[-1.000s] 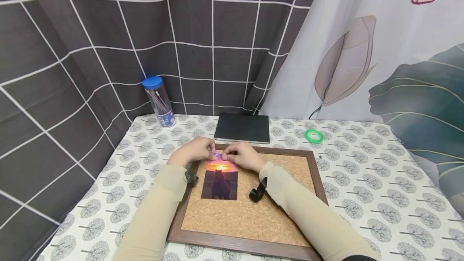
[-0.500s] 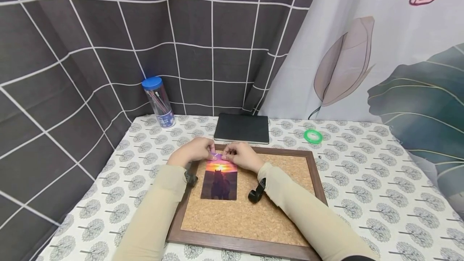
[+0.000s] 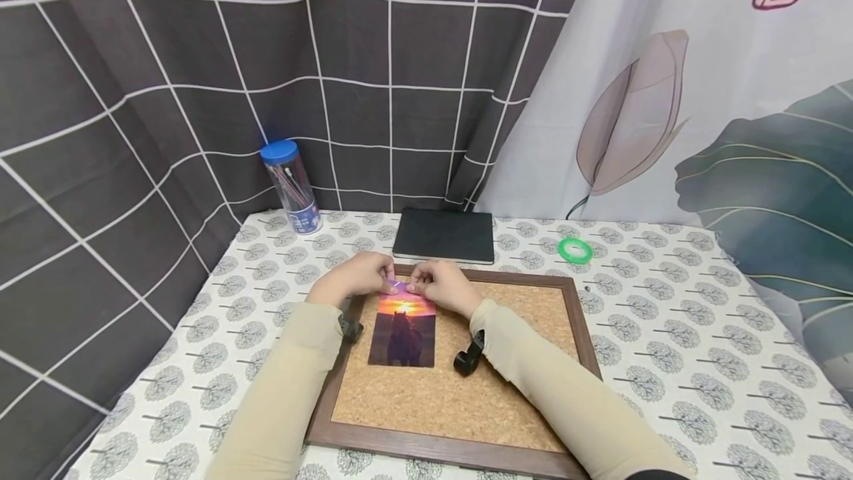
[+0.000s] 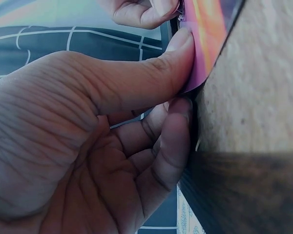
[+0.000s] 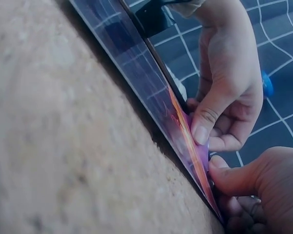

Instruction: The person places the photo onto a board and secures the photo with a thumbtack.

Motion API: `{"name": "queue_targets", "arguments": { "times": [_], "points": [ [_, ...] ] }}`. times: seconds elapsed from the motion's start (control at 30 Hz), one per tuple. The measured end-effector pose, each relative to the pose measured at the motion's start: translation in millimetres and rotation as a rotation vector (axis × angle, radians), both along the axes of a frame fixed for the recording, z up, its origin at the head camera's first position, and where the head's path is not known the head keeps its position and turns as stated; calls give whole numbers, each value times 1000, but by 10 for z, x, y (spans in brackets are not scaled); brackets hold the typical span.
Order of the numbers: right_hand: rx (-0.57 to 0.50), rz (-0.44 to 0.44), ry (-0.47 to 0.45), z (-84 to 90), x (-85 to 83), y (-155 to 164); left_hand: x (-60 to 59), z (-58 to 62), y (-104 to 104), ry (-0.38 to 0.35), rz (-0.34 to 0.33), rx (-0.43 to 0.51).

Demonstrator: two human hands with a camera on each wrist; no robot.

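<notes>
A photo print (image 3: 403, 335) of a horse against a sunset lies over the upper left of a wood-framed corkboard (image 3: 480, 413). My left hand (image 3: 360, 276) pinches its top edge near the left corner, the thumb laid on the purple strip in the left wrist view. Close beside it, my right hand (image 3: 449, 287) pinches the same edge toward the right corner. Seen from the right wrist, the thumb of the right hand (image 5: 268, 178) presses at the photo's rim and its other fingers curl below, partly hidden. A small shiny bit shows at the top edge between the hands.
A black notebook (image 3: 444, 235) lies just behind the board. To the left stands a clear tube with a blue lid (image 3: 291, 187), holding thin sticks. A green tape roll (image 3: 575, 250) rests at the back right of the tree-patterned tablecloth (image 3: 680, 361).
</notes>
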State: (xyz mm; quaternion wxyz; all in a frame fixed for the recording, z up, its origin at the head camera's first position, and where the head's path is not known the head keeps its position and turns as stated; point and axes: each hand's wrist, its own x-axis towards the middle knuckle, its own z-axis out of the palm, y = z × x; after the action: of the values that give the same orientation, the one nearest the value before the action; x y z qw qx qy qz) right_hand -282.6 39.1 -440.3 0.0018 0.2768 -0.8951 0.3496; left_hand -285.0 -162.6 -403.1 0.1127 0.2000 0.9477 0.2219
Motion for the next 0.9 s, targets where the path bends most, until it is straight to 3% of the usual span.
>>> {"name": "queue_targets", "arguments": {
  "times": [0.43,0.9],
  "points": [
    [11,-81,-26,24,24,-46,-1,-1,1,-8,1,6],
    [16,-87,-35,54,34,-66,6,7,-1,-17,6,6]
  ]
}}
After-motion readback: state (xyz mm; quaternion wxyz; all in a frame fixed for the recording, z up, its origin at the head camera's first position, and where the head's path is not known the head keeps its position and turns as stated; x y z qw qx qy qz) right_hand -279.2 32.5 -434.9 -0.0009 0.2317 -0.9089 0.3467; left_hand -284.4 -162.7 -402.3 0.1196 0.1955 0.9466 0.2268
